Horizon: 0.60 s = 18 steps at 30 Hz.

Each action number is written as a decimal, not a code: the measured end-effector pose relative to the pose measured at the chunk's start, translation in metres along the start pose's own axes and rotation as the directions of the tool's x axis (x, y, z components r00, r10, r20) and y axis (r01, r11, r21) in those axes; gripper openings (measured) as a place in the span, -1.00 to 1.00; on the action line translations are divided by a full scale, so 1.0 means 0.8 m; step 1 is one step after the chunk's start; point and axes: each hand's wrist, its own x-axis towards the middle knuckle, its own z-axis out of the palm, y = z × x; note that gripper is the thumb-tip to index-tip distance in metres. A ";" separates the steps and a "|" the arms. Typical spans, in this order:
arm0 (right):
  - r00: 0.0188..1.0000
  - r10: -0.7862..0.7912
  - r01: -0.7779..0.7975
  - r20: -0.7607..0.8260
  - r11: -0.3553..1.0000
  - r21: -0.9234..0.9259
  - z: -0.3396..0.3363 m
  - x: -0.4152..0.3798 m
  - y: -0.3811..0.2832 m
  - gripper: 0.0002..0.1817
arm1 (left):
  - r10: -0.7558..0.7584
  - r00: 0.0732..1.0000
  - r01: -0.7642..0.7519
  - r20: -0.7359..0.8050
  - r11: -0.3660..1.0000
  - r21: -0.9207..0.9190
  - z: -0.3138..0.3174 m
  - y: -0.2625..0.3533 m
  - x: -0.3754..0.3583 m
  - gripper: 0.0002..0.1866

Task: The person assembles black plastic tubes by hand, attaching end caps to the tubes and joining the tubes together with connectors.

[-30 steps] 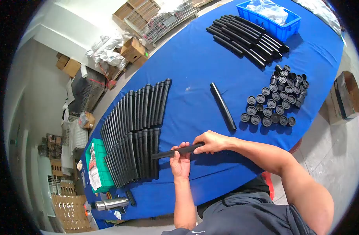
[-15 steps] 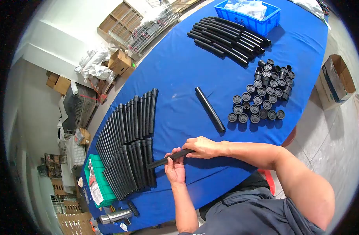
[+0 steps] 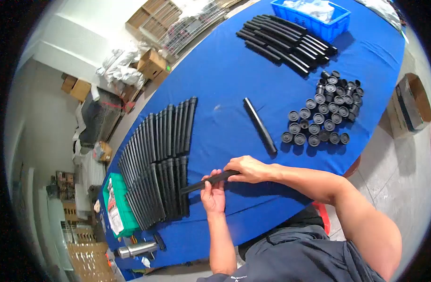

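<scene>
A black tube [image 3: 196,185] slants across the front of the blue-covered table, its far-left end beside the rows of capped black tubes [image 3: 163,136]. My left hand [image 3: 214,192] holds it near the middle from below, thumb on top. My right hand [image 3: 247,169] is closed round its right end, hiding that end. Beyond my hands a single loose black tube [image 3: 260,126] lies on the blue cloth. To its right stand several round black caps [image 3: 323,109] in a cluster.
Uncapped black tubes [image 3: 281,40] lie at the far side by a blue crate [image 3: 337,30]. A green tray [image 3: 125,207] and a silver cylindrical tool [image 3: 136,250] are at the left edge. An open cardboard box [image 3: 408,105] stands on the floor at right.
The camera view has shifted, so the table things appear slightly to the right. Both hands still hold the same tube, with little change in grip.
</scene>
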 end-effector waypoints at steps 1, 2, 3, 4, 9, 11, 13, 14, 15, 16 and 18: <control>0.998 -0.042 0.039 -0.041 0.997 -0.065 0.010 -0.005 0.012 -0.63 | -0.026 1.000 0.025 -0.004 0.999 -0.040 0.001 0.002 -0.001 -0.76; 0.999 -0.035 0.033 -0.037 0.998 -0.060 0.010 -0.006 0.010 -0.63 | -0.017 1.000 0.017 0.010 0.999 -0.045 0.000 0.001 -0.001 -0.75; 0.999 -0.026 0.024 -0.033 0.998 -0.055 0.007 -0.005 0.005 -0.63 | -0.010 1.000 0.011 0.025 0.999 -0.051 0.000 0.000 -0.001 -0.74; 0.999 -0.015 0.014 -0.029 0.999 -0.050 0.003 -0.004 0.001 -0.63 | -0.008 0.998 0.011 0.055 0.999 -0.049 0.000 0.000 -0.002 -0.74; 0.995 0.066 -0.070 0.076 0.996 0.049 0.003 0.001 0.019 -0.63 | -0.004 0.997 0.005 0.078 1.000 -0.011 0.003 0.001 -0.001 -0.74; 1.000 0.020 -0.020 0.007 0.998 -0.064 0.005 -0.004 0.003 -0.65 | -0.026 0.998 0.031 0.063 0.997 -0.067 -0.002 0.000 0.001 -0.74; 0.997 -0.065 0.063 -0.050 0.997 -0.044 0.004 0.002 -0.002 -0.66 | -0.007 0.998 0.011 0.059 0.998 -0.066 -0.003 -0.002 0.000 -0.76; 0.970 0.212 -0.225 0.122 0.968 0.107 -0.006 0.005 -0.008 -0.65 | -0.019 0.998 0.024 0.060 0.996 -0.089 -0.002 -0.001 -0.002 -0.78; 0.839 0.438 -0.510 0.324 0.840 0.186 -0.026 0.013 -0.028 -0.64 | -0.016 0.999 0.020 0.050 0.996 -0.086 -0.002 -0.001 -0.002 -0.78; 0.823 0.455 -0.533 0.341 0.826 0.185 -0.028 0.016 -0.026 -0.61 | -0.014 0.999 0.018 0.044 0.996 -0.084 -0.002 -0.001 0.000 -0.78; 0.993 0.119 -0.120 0.019 0.991 0.054 -0.003 0.005 -0.004 -0.64 | -0.016 1.000 0.016 0.004 0.996 -0.090 0.001 -0.002 0.000 -0.77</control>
